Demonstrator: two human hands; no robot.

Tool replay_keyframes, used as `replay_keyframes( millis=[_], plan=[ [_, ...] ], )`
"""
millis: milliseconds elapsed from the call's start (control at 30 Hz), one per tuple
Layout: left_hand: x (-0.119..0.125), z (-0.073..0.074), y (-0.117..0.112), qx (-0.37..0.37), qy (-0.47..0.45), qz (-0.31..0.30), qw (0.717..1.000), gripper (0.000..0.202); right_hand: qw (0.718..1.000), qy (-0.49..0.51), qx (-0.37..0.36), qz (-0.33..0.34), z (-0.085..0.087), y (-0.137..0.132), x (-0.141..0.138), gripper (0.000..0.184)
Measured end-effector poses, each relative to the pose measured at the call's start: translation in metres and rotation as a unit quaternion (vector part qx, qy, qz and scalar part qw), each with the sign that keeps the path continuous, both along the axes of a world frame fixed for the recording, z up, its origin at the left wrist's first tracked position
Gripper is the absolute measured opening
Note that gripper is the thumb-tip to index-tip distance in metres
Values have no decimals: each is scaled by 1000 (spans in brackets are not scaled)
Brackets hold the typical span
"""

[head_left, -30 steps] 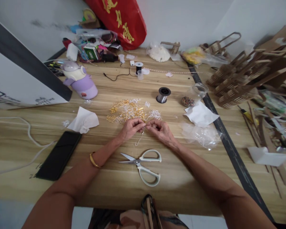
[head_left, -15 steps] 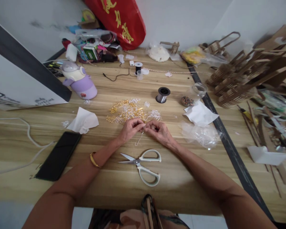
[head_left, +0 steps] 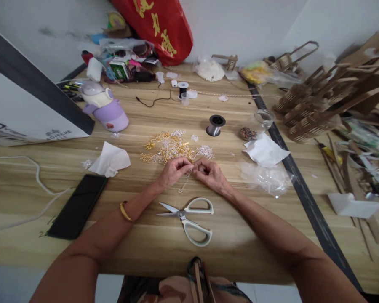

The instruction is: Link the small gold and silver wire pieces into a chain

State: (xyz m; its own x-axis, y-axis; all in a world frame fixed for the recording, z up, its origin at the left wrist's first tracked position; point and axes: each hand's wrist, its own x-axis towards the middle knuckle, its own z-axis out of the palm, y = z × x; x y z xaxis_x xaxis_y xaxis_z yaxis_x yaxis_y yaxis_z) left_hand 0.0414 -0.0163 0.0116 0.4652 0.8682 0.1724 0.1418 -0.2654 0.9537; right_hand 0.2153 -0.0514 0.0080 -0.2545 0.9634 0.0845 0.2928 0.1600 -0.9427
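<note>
My left hand (head_left: 176,171) and my right hand (head_left: 209,172) meet fingertip to fingertip, both closed in a pinch. From the left fingertips hangs a short silver chain (head_left: 185,184) with a small hook or loop at its lower end. What the right fingertips grip is too small to make out. Just beyond my hands lies a pile of gold and silver jewelry findings (head_left: 169,147), with a cluster of thin silver pins (head_left: 204,151) to its right. Open scissors (head_left: 185,214) with white handles rest on the table nearer to me.
A spool of thin wire (head_left: 215,125) stands behind the pile. Left are a dark phone (head_left: 78,206), a crumpled tissue (head_left: 111,160) and a purple bottle (head_left: 109,111). To the right lie a clear jar (head_left: 260,122), a plastic bag (head_left: 267,179) and small woven baskets (head_left: 309,109).
Almost nothing differs. My fingertips shift very slightly, while the chain still hangs between my hands.
</note>
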Motion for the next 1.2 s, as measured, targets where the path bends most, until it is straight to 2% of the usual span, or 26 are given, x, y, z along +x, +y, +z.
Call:
replay_keyframes(
  millis=[267,567,1200],
  plan=[
    [-1,-2,1,-54,-24,-18,998,26,1000,10,-2,13,-3,0,0,18],
    [-1,-3,3,-102,-35,-6,994,26,1000,8,-11,8,-3,0,0,19],
    [-3,-2,4,-127,-31,-31,991,30,1000,-10,5,3,-1,0,1,20]
  ],
)
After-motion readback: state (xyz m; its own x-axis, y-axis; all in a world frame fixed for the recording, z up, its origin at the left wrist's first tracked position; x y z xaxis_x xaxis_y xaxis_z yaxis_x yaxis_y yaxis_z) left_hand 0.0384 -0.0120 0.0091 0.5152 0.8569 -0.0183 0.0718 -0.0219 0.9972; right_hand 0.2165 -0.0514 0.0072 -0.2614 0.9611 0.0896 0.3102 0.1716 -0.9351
